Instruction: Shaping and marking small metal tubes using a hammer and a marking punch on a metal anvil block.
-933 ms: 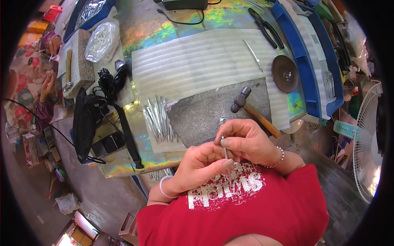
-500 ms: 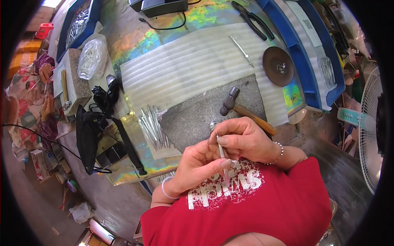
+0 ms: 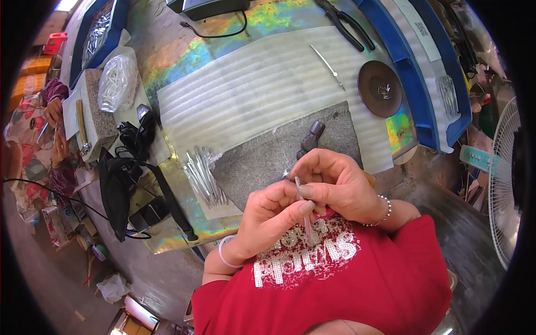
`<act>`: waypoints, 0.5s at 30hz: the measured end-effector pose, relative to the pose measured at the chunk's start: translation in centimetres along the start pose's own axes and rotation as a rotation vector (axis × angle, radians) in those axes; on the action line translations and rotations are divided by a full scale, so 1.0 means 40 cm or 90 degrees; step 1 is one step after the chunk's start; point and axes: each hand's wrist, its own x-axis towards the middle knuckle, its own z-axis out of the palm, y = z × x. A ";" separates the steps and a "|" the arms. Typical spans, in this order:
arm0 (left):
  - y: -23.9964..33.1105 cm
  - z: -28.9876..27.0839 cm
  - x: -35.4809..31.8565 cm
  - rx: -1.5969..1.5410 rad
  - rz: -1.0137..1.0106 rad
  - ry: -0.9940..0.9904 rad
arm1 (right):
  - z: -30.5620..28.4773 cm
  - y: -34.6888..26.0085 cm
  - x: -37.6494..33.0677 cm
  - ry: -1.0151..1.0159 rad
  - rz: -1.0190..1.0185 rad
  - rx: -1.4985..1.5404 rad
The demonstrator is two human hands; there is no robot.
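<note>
Close in front of my red shirt, my left hand [image 3: 272, 216] and my right hand [image 3: 341, 187] meet around a slender, pale metallic stick [image 3: 307, 226]. Thumb and fingers of the left pinch its middle, while the right thumb and forefinger grip it near the upper tip. Its exact kind is unclear. Beyond the hands lies a dark grey stone slab [image 3: 257, 159]. A hammer [image 3: 312, 137] rests on the slab, its handle mostly covered by my right hand. Several similar slim silvery sticks [image 3: 204, 178] are piled at the slab's left edge.
White foam sheet [image 3: 223, 95] covers the table's middle, with one thin pointed piece [image 3: 328, 66] on it. Nearby are a brown round dish [image 3: 373, 103], black pliers [image 3: 349, 28], blue trays [image 3: 410, 84] and a black strapped bag [image 3: 120, 190]. A fan [image 3: 505, 178] stands right; another person's hands [image 3: 56, 128] work left.
My right hand has risen slightly, with its fingers arched higher, and now covers more of the hammer. Both hands still hold the stick. The view has shifted a little.
</note>
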 end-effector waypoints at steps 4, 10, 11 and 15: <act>0.016 0.002 0.020 0.013 0.017 -0.013 | -0.012 -0.009 0.003 0.043 -0.034 -0.025; 0.032 -0.009 0.030 0.021 0.025 0.009 | -0.034 -0.024 0.026 0.030 -0.066 -0.040; 0.033 -0.013 0.031 0.019 0.026 0.014 | -0.031 -0.025 0.030 0.030 -0.065 -0.036; 0.043 -0.027 0.034 0.034 0.020 0.004 | -0.025 -0.033 0.047 0.006 -0.054 -0.044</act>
